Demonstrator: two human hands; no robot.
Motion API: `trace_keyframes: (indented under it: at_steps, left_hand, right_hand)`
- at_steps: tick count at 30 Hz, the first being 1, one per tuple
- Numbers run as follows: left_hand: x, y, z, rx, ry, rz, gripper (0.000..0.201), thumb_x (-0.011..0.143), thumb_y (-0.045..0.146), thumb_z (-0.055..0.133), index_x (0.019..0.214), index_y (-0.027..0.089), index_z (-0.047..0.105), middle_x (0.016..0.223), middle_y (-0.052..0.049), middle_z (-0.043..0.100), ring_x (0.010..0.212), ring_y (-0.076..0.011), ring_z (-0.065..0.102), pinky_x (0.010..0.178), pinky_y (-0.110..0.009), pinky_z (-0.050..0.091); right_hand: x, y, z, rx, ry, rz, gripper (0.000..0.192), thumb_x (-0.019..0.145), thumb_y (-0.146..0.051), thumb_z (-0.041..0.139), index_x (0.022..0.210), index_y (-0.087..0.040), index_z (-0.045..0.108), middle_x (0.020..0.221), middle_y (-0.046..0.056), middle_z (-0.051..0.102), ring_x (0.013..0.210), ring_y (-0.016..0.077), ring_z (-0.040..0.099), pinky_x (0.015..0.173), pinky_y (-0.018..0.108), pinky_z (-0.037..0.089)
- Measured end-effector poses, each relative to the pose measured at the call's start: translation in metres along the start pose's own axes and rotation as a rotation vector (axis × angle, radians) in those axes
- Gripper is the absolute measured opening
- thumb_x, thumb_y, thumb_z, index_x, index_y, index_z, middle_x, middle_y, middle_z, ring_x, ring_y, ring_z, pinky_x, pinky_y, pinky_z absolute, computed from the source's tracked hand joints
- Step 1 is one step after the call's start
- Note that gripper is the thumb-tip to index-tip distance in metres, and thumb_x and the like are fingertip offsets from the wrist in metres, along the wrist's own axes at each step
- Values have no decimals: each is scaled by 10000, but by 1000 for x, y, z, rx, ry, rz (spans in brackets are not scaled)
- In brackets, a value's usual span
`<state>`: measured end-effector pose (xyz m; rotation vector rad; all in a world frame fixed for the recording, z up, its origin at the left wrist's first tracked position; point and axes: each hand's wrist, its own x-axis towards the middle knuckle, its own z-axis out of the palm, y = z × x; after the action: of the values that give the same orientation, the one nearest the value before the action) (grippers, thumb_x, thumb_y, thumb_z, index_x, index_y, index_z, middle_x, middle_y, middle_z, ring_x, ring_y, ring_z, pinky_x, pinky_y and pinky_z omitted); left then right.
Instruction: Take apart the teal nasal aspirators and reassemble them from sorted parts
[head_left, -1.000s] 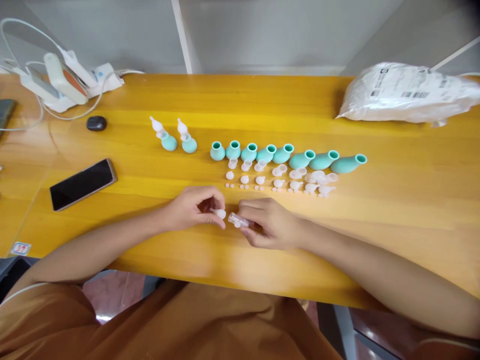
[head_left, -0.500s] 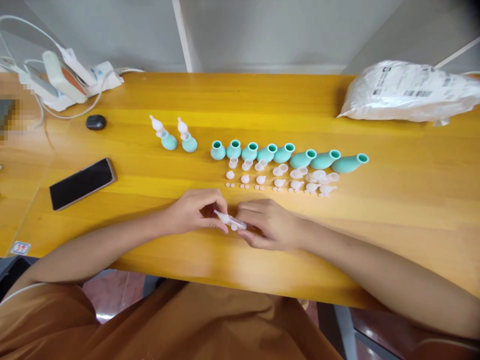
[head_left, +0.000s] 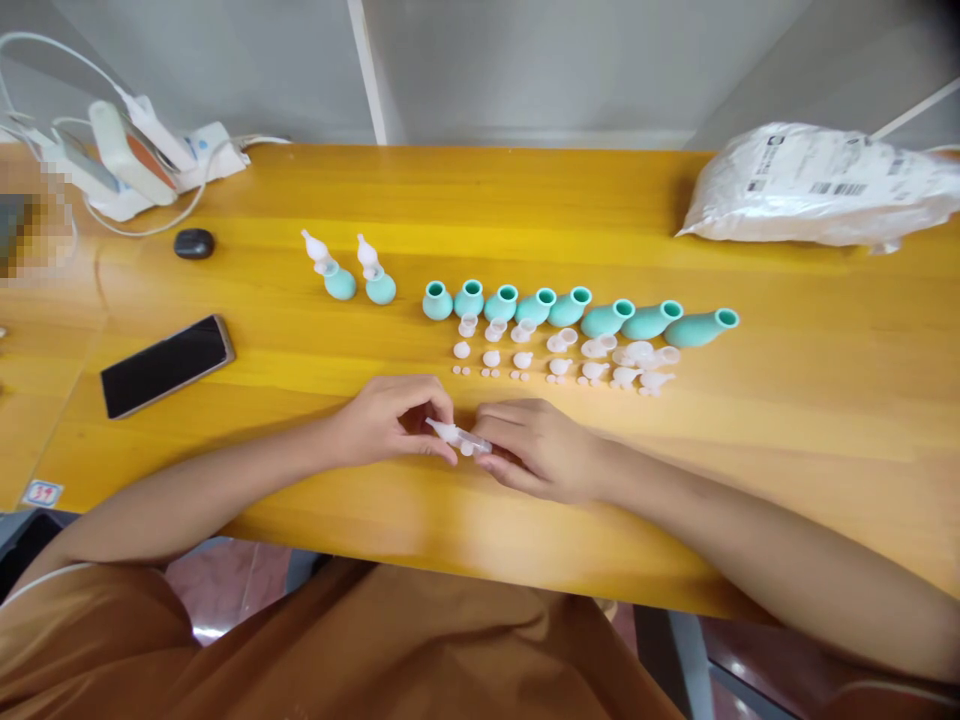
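Just above the near edge of the yellow wooden desk (head_left: 787,420), the left hand (head_left: 394,420) and right hand (head_left: 536,445) pinch together one small clear plastic nozzle (head_left: 457,436), which I think needs a straight gentle push, before a row of teal rubber bulbs (head_left: 577,308)

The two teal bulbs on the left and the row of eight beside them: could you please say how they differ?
The two left bulbs carry white nozzles in their necks; the row of eight bulbs has open necks. The two stand apart, with no loose white parts in front; the row has them. All are teal.
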<state>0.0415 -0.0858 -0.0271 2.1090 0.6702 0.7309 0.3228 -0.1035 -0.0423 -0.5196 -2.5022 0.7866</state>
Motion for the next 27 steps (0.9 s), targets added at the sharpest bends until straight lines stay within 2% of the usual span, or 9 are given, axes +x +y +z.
trace_keyframes:
  at_steps: [4,9,16,20,27]
  left_hand:
    - [3,-2,-5,-55,17,85,351,914,419,938,1100,171,772,956,-52,776,726,-116,705,692,-216,565]
    - [8,-6,-10,-72,68,116,167,1010,255,834,1155,176,810,998,-86,821,800,-136,762,696,-211,591]
    - [5,-9,-11,-78,42,88,164,1002,323,854,1089,185,852,971,-101,849,839,-177,807,760,-265,635]
    - [4,-7,-11,-40,32,119,117,1000,307,857,1037,197,861,961,-93,850,834,-171,804,760,-260,636]
    - [2,-4,-9,-18,0,153,112,1020,284,831,1091,204,864,962,-82,841,810,-148,793,726,-225,621]
  right_hand:
    - [0,-1,1,38,64,40,275,1201,-348,461,993,-212,580,869,21,612,722,167,526,682,296,384]
    - [2,-2,-1,90,141,67,266,1210,-341,453,1001,-215,558,870,14,599,713,157,526,686,284,401]
    - [-1,3,-2,96,54,22,418,1246,-473,344,1001,-214,562,900,35,614,725,174,509,684,296,387]
    - [-2,4,-1,94,42,23,414,1247,-462,358,1016,-207,589,908,41,638,739,179,524,701,299,396]
    - [-2,1,-2,32,3,25,392,1245,-426,390,1021,-197,617,918,49,649,745,181,541,702,298,398]
